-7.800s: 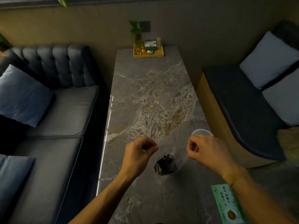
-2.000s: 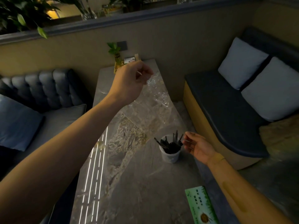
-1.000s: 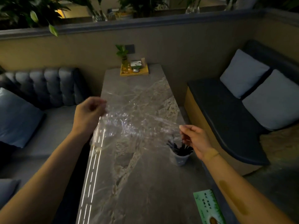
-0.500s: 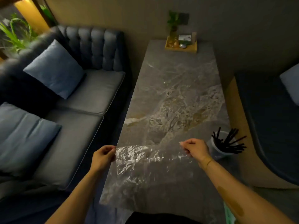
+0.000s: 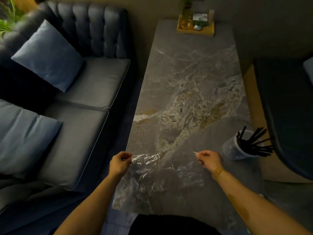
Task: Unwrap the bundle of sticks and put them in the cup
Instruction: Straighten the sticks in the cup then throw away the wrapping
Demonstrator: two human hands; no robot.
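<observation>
A clear plastic wrap sheet (image 5: 162, 168) is stretched flat over the near part of the marble table (image 5: 191, 78). My left hand (image 5: 120, 162) pinches its left corner and my right hand (image 5: 209, 160) pinches its right corner. Several black sticks (image 5: 254, 143) stand fanned out in a white cup (image 5: 233, 150) at the table's right edge, just right of my right hand.
A wooden tray (image 5: 195, 29) with a small plant and a few items sits at the table's far end. A grey sofa (image 5: 81, 92) with blue cushions runs along the left. A dark bench (image 5: 288, 107) lies on the right.
Both hands moved from above the cup down to the near table edge, spreading the wrap between them. In the last half second the sheet sank lower onto the table.
</observation>
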